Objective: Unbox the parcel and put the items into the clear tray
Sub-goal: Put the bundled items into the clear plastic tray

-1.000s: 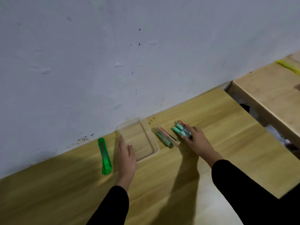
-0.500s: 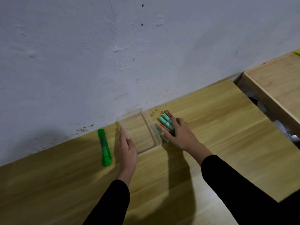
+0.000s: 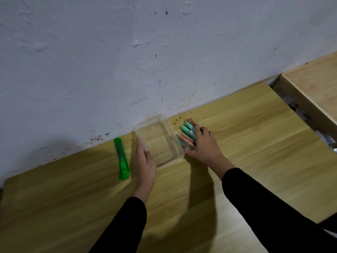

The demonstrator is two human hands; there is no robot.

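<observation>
1. No parcel or box shows anywhere in view, so the unboxing looks finished; the green utility knife [image 3: 121, 158] lies on the counter [image 3: 255, 143], just left of the left hand.
2. The clear tray [image 3: 160, 141] sits on the counter close to the wall and looks empty: only wood grain shows through its bottom.
3. The items, two packs of mint-green sticks [image 3: 187, 134] with red-trimmed card backing, are pressed against the tray's right wall, outside it.
4. The right hand [image 3: 204, 145] is cupped over the packs, fingers bent around them; whether it has them lifted I cannot tell.
5. The left hand [image 3: 145, 161] lies flat and unclenched against the tray's near-left edge, steadying it and gripping nothing.
6. Left to do, in my judgement: get both packs over the wall and into the tray.
7. No brand, label or writing can be read; the packs are too small and blurred.
</observation>
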